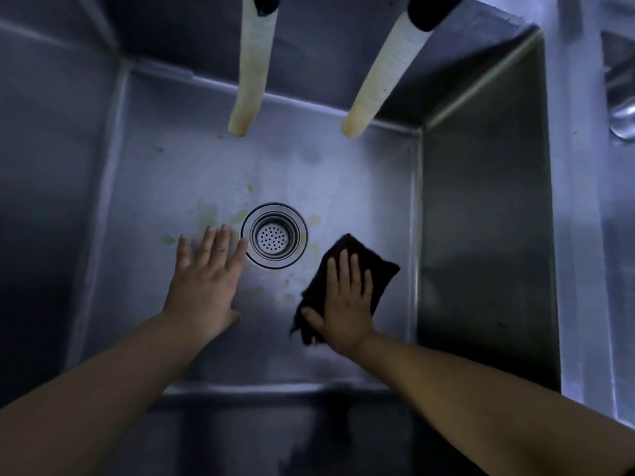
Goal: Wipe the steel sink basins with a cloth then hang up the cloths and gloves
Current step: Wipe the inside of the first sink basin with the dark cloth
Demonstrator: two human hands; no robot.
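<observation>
I look straight down into a deep steel sink basin point(360, 173). A round perforated drain strainer point(274, 236) sits in the middle of its floor, ringed by yellowish stains. My right hand point(345, 300) presses flat on a dark folded cloth point(376, 266) lying on the floor just right of the drain. My left hand point(206, 280) lies flat on the bare floor left of the drain, fingers spread, its fingertips close to the drain rim. No gloves are visible.
Two pale ribbed hoses point(253, 70) point(381, 84) hang down from dark fittings at the top, ending above the back of the basin. The right wall point(481, 218) is steep and dark. Another steel surface with a rounded object point(623, 118) lies at the far right.
</observation>
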